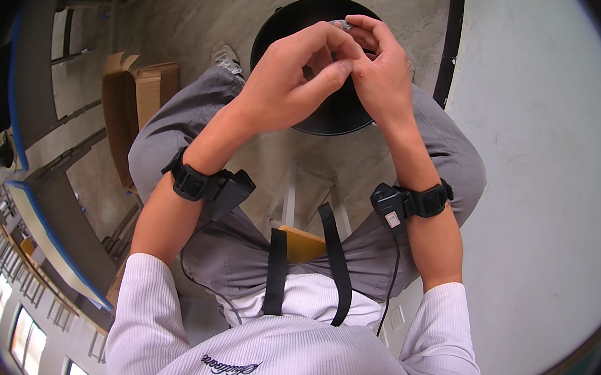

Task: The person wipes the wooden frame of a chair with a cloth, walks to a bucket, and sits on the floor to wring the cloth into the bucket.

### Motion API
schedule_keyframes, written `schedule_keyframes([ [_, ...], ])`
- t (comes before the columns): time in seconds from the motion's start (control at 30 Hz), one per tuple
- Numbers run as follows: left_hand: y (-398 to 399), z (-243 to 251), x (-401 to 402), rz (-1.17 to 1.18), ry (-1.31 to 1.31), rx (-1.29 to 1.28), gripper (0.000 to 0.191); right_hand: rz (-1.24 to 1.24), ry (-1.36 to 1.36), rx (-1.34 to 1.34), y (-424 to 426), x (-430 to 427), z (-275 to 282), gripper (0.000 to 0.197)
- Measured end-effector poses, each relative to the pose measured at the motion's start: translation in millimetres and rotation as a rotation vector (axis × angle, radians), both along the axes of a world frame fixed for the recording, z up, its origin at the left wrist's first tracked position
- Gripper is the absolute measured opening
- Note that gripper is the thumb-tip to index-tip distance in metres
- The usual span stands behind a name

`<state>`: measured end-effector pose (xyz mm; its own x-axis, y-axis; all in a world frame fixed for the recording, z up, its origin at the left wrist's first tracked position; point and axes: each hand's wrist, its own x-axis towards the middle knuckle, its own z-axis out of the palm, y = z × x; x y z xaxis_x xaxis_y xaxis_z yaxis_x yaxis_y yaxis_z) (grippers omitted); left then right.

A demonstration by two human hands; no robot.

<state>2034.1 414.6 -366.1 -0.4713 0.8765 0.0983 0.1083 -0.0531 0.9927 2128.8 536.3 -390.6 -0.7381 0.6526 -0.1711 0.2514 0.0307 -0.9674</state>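
My left hand [295,76] and my right hand [379,70] meet above a round black bucket [330,128]. A small greyish, crumpled-looking thing [342,24] shows at the curled fingertips of my right hand. Most of it is hidden by the fingers, so its kind is unclear. The left thumb and index finger come together against the base of the right thumb. Whether anything is pinched between them cannot be seen. Black straps with small box-shaped devices circle both wrists, and a thin cable runs from each.
The bucket stands on the concrete floor [198,9] between my knees. At left is an open cardboard box [155,89]. Along the right runs a large pale panel or wall [529,182]. Grey boards with blue edges [60,235] lie farther left. Two black straps [277,272] hang before me.
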Motion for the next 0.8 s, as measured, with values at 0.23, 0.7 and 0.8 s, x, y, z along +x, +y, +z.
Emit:
schedule_keyframes([
  [0.23,0.7,2.3,0.8,-0.061,0.035,-0.129,0.013,0.003,0.012,0.041,0.4,1.6,-2.6,0.033],
  [0.7,-2.3,2.2,1.2,0.003,0.373,-0.168,0.013,-0.086,-0.015,0.114,2.5,1.0,-5.5,0.034],
  [0.8,-1.6,2.0,1.0,0.018,0.43,-0.122,0.014,-0.098,-0.044,0.181,1.6,1.4,-4.2,0.035],
])
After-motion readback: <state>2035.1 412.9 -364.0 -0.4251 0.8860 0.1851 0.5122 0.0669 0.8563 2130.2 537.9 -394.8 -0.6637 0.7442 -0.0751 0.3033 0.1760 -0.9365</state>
